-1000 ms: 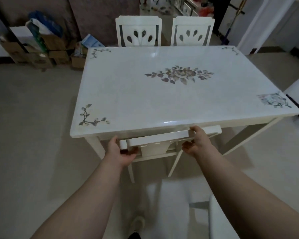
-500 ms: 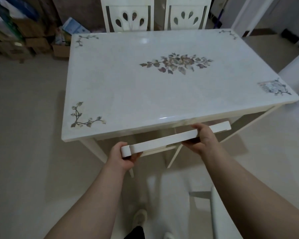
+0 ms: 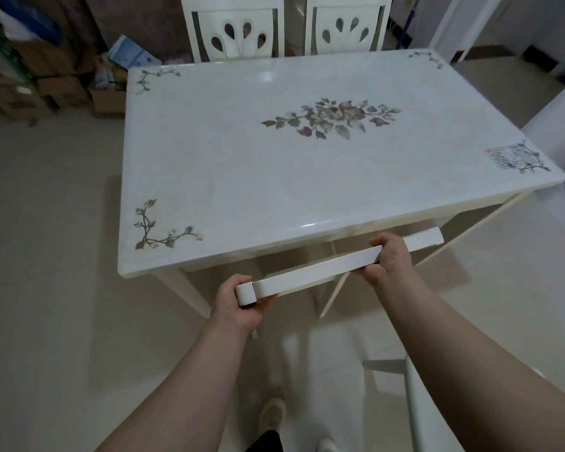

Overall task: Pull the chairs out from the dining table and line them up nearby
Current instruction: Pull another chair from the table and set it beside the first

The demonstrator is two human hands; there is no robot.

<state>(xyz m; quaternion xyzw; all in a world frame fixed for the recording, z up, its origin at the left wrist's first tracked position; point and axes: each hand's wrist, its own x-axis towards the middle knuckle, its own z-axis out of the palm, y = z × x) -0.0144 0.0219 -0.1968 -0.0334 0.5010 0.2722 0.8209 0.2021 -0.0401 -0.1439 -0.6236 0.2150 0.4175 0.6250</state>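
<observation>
A white dining table (image 3: 229,164) with flower patterns fills the middle of the view. The near chair (image 3: 320,267) stands at its front edge, with only the white top rail and parts of its legs showing. My left hand (image 3: 238,301) is shut around the rail's left end. My right hand (image 3: 387,256) grips the rail right of its middle. Two more white chairs, one on the left (image 3: 234,31) and one on the right (image 3: 346,26), stand tucked in at the table's far side. Part of another white chair (image 3: 415,396) shows at the bottom right, beside my right arm.
Cardboard boxes and bags (image 3: 56,79) are piled against the wall at the back left. A white wall corner (image 3: 558,125) juts in on the right. Pale tiled floor (image 3: 46,288) stretches to the table's left. My feet (image 3: 271,412) are below the chair.
The chair's top rail has come further out from under the table edge towards me, with both hands still holding it. The view has shifted slightly.
</observation>
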